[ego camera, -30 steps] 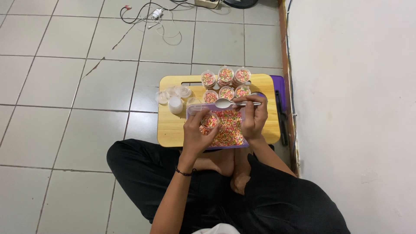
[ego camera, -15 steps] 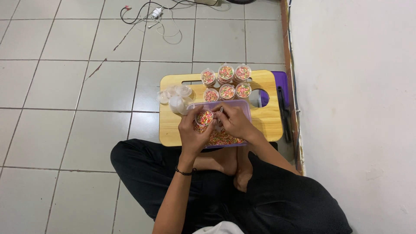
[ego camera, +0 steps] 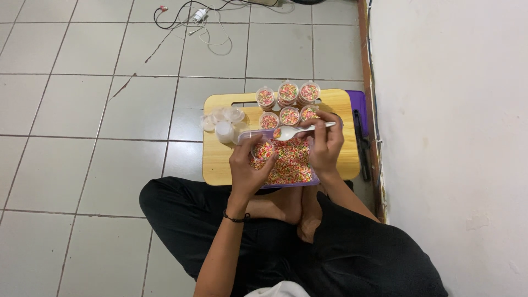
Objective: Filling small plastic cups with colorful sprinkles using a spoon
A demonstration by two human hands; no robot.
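My left hand [ego camera: 246, 168] holds a small clear cup [ego camera: 263, 149] filled with coloured sprinkles, over a clear tub of sprinkles [ego camera: 287, 163]. My right hand [ego camera: 325, 144] grips a white plastic spoon [ego camera: 300, 131] loaded with sprinkles, its bowl just above and right of the cup. The tub sits on a small wooden lap table [ego camera: 217, 157]. Several filled cups [ego camera: 287, 91] stand in two rows at the table's far side.
Empty clear cups and lids [ego camera: 223, 122] lie at the table's left edge. A purple lid [ego camera: 358, 104] and a dark object sit at the right edge by the white wall [ego camera: 451, 137]. White cables [ego camera: 201, 19] lie on the tiled floor. My crossed legs [ego camera: 275, 220] are below.
The right hand has lifted the loaded spoon out of the tub to just above the cup. The left hand has lowered the cup slightly toward the tub.
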